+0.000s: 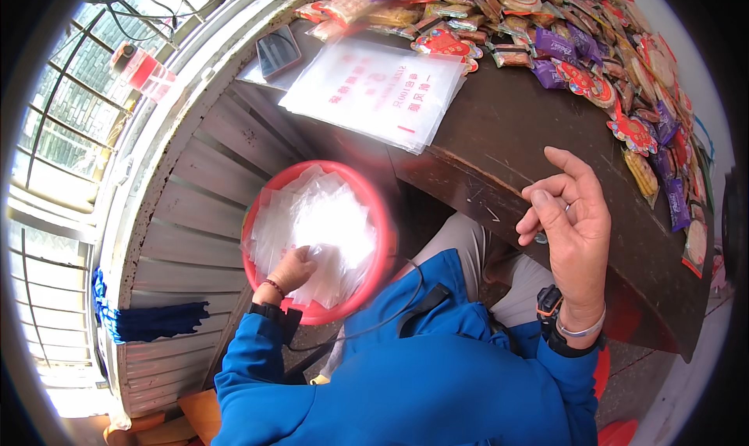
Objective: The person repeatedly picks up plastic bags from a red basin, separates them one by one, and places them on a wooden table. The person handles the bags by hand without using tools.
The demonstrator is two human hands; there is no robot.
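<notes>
My left hand (294,270) reaches into a red plastic tub (384,253) on my left, its fingers pinched at the edge of a clear plastic bag (329,269). Many similar flat bags (275,212) fill the tub, and glare washes out those in the middle. Above the front edge of the dark brown table (497,124) hovers my right hand (567,212). Its index finger is extended, the others are curled, and nothing shows in its grasp. On the table lies a stack of translucent plastic bags (374,89) with red printing.
Heaped wrapped snacks (556,42) cover the table's far and right sides, with red decorated cards (447,45) among them. A smartphone (278,52) lies left of the stack. A pink bottle (143,72) stands by the barred window. A black cable (409,305) crosses my lap.
</notes>
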